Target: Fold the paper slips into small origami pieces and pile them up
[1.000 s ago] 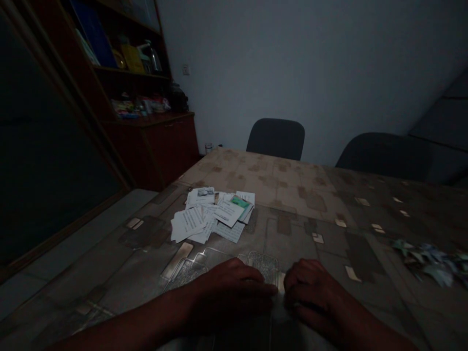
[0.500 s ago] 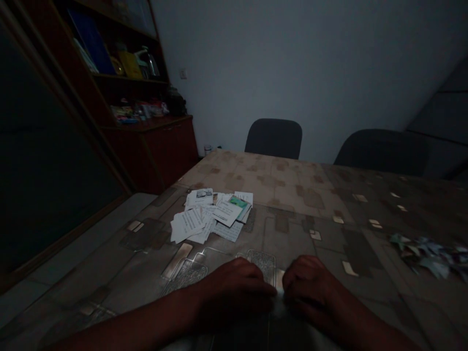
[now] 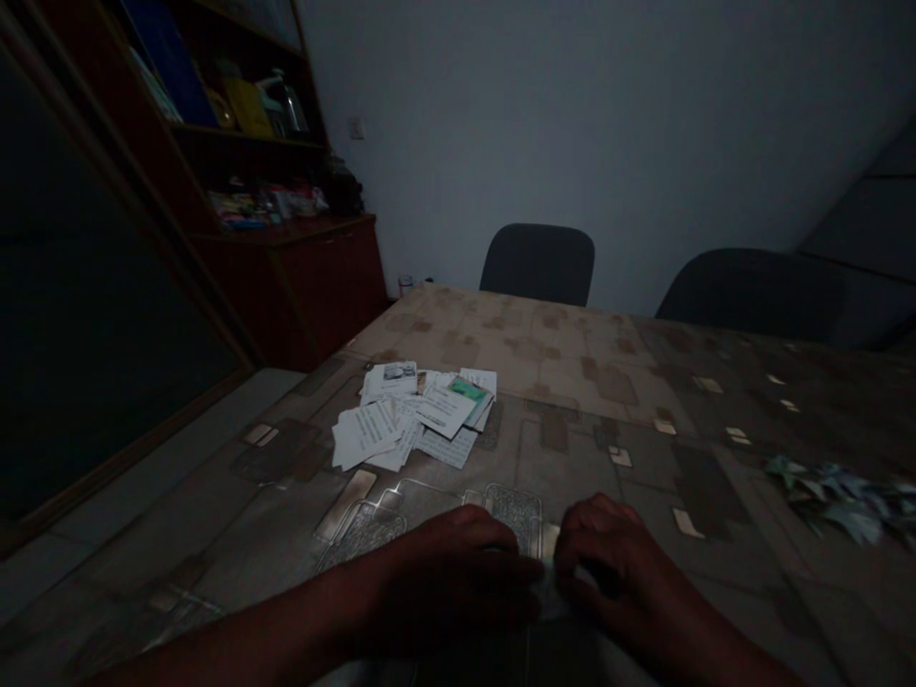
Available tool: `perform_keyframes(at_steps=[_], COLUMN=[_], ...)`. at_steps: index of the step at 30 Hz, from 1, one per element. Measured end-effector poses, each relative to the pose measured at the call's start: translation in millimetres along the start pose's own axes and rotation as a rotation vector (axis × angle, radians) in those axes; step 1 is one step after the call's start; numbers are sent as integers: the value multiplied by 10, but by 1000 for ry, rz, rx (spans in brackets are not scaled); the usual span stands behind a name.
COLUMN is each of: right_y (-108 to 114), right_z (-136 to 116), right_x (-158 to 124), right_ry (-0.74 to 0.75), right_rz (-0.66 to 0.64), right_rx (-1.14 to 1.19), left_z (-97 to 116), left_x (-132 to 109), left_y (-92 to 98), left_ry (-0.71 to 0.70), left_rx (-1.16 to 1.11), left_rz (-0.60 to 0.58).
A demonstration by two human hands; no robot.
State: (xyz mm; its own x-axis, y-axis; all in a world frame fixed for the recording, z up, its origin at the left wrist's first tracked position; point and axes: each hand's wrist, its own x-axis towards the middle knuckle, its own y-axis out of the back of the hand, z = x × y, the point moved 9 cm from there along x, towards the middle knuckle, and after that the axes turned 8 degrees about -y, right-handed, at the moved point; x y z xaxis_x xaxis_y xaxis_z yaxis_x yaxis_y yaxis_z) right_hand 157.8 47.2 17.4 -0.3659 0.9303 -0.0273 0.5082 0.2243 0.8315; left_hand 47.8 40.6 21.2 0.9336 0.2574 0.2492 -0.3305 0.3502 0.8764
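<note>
Low in the head view, my left hand [image 3: 465, 577] and my right hand [image 3: 608, 563] face each other just above the table. Both have curled fingers closed on a small pale piece of paper [image 3: 550, 593], which shows only in the narrow gap between them. Its outline is mostly covered by the fingers, and the light is dim. Beyond my left hand lies a loose pile of printed paper sheets [image 3: 372, 431], overlapping one another. A card with a green picture [image 3: 468, 389] is among them.
A patterned cloth covers the table [image 3: 558, 343]. Crumpled or folded paper pieces [image 3: 844, 501] lie in a heap at the right. Two dark chairs, one of them the middle chair [image 3: 538, 262], stand at the far side. A red-brown cabinet [image 3: 329, 277] is at the left.
My hands stay close together around the piece of paper, with the fingers slightly shifted. A little more of its pale surface shows between them. The view has tilted slightly; the pile looks unchanged.
</note>
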Motion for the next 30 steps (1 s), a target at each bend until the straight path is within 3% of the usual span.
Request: perform_keyframes(at_steps=[7, 18, 26, 30], right_y=[-35, -35, -46, -55], right_z=[34, 22, 21, 36], right_x=[16, 10, 5, 8], right_ry=[-14, -5, -20, -20], right_rz=[17, 32, 25, 26], right_rx=[-51, -64, -74, -68], left_z=[-6, 153, 225, 209], left_x=[-58, -40, -53, -68], left_y=[12, 1, -60, -103], left_ry=[-74, -103, -195, -204], left_rx=[-85, 158, 274, 266], left_rz=[15, 82, -19, 4])
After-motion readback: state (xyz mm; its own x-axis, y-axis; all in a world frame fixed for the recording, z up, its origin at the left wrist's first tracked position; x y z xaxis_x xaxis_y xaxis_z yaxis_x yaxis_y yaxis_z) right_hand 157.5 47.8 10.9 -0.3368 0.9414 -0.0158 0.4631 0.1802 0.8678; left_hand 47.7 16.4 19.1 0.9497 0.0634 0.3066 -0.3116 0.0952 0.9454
